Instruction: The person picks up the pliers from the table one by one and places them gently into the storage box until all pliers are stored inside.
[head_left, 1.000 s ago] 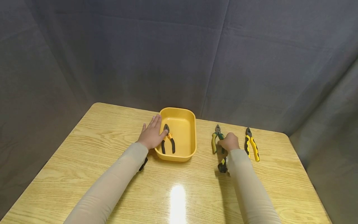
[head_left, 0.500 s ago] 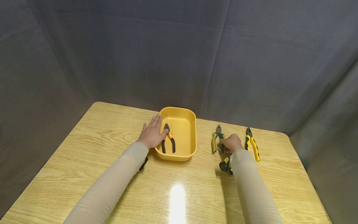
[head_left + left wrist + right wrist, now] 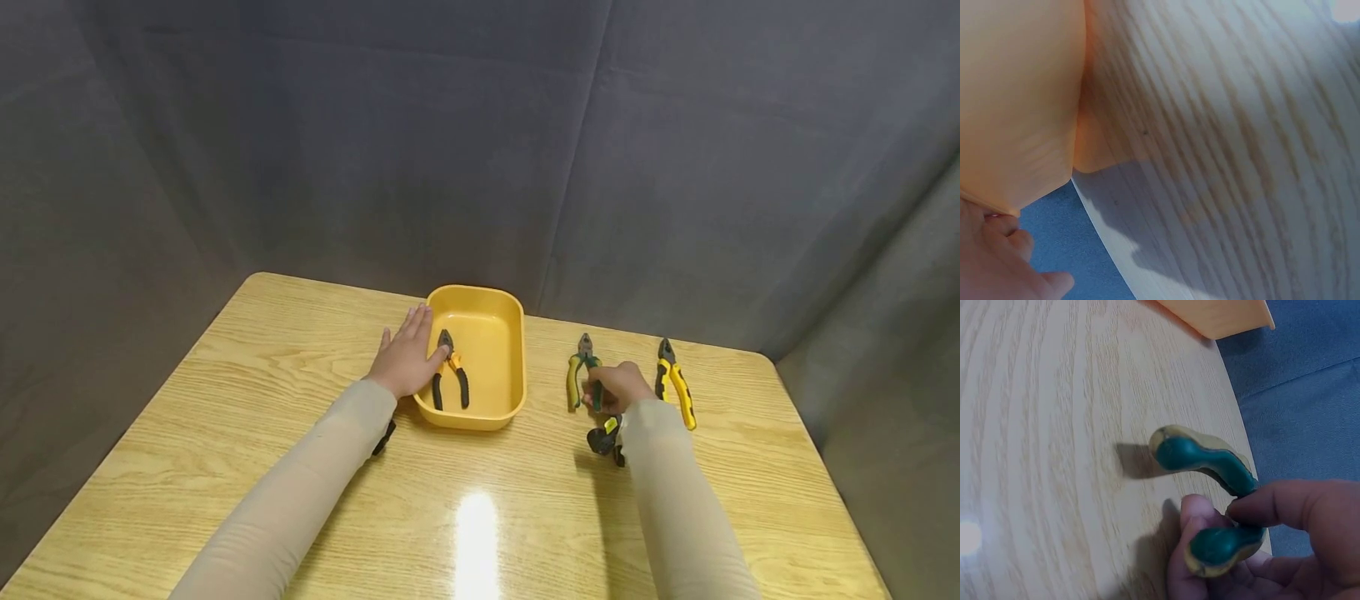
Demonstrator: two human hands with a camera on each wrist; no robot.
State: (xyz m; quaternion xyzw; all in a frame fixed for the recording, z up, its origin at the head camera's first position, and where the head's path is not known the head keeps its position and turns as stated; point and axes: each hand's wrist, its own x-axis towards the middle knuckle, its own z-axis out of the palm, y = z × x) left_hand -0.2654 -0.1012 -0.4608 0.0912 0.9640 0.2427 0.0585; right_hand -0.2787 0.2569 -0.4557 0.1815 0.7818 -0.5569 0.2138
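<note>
My left hand (image 3: 405, 358) rests on the left rim of a yellow plastic tray (image 3: 517, 367), its fingers straight and the thumb reaching over the inside. In the left wrist view, fingertips (image 3: 1019, 240) show beside the tray's wall (image 3: 1016, 112). Inside the tray lie pliers with black-and-orange handles (image 3: 462, 387). With thumb and curled fingers, my right hand (image 3: 618, 387) grips one handle of green-and-yellow pliers (image 3: 574, 383). Their handles stand spread apart. In the right wrist view, both handle ends (image 3: 1216, 547) point toward the camera, and their jaws are hidden.
To the right of my right hand, yellow-and-black pliers (image 3: 678, 387) lie on the wooden table (image 3: 360, 533). A grey cloth (image 3: 375, 150) hangs behind the table's back edge. The tray's corner (image 3: 1229, 319) appears at the top of the right wrist view.
My right hand has shifted slightly right and toward me along the handle of the green-and-yellow pliers, which barely move. The left hand and the tray stay in place.
</note>
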